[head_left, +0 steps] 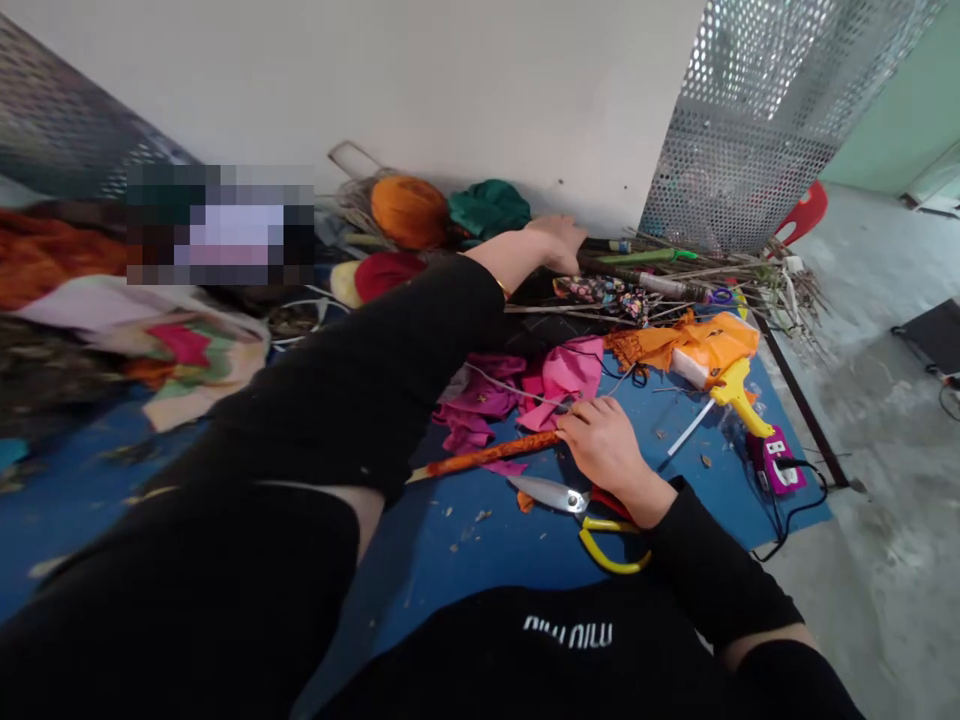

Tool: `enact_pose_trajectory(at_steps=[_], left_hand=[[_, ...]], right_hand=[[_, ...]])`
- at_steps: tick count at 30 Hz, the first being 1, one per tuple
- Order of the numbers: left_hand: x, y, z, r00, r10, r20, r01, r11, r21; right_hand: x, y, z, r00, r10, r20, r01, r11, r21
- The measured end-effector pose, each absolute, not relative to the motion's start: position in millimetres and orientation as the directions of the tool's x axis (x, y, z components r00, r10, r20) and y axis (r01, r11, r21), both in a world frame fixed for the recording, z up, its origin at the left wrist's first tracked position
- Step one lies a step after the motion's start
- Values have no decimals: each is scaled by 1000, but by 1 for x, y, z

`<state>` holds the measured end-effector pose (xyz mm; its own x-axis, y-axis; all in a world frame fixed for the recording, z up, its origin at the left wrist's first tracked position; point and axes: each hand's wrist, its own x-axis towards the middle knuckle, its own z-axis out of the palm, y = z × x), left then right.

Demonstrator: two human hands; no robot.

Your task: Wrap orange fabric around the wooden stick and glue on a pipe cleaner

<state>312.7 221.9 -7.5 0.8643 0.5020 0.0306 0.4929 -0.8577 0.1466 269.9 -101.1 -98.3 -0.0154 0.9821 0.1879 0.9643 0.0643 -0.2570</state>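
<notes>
My right hand is closed on the end of a stick wrapped in orange patterned cloth, held slantwise above the table. Just below that hand lie scissors with yellow handles, their blades pointing left. My left hand stretches far forward over the pile of sticks at the wall, fingers and thumb apart, with slight blur. Beside it sit a dark green cloth bundle and an orange ball-shaped bundle. Pink cloth and purple cloth lie between my hands.
On the right of the blue table are a yellow glue gun, a purple power strip with a black cord, and an orange packet. Twigs stick out past the edge. Cloth scraps lie left.
</notes>
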Motion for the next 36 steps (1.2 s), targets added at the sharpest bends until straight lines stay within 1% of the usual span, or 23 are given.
enact_pose_trajectory(at_steps=[3,8,14,19,24,31,36], left_hand=[[311,214,-10,874,483,-59,485,-873,43],[305,200,-1,840,543,-11,542,-838,68],[299,214,31,788,613,52,612,-790,37],[301,230,52,805,594,7,593,-804,36],[299,240,53,812,580,-61,583,-811,52],[294,244,49,808,588,-35,587,-801,113],[287,246,61,795,606,-30,605,-788,117]], right_hand=[[268,-102,-99,-15,984,179,962,63,-265],[267,-102,-98,-12,987,162,959,57,-279],[267,-103,-97,-13,987,157,965,54,-258],[267,-103,-95,-2,991,135,959,40,-279],[265,-103,-92,-1,994,106,957,31,-288],[264,-103,-92,-2,995,95,959,29,-283],[265,-103,-95,6,992,123,952,32,-305]])
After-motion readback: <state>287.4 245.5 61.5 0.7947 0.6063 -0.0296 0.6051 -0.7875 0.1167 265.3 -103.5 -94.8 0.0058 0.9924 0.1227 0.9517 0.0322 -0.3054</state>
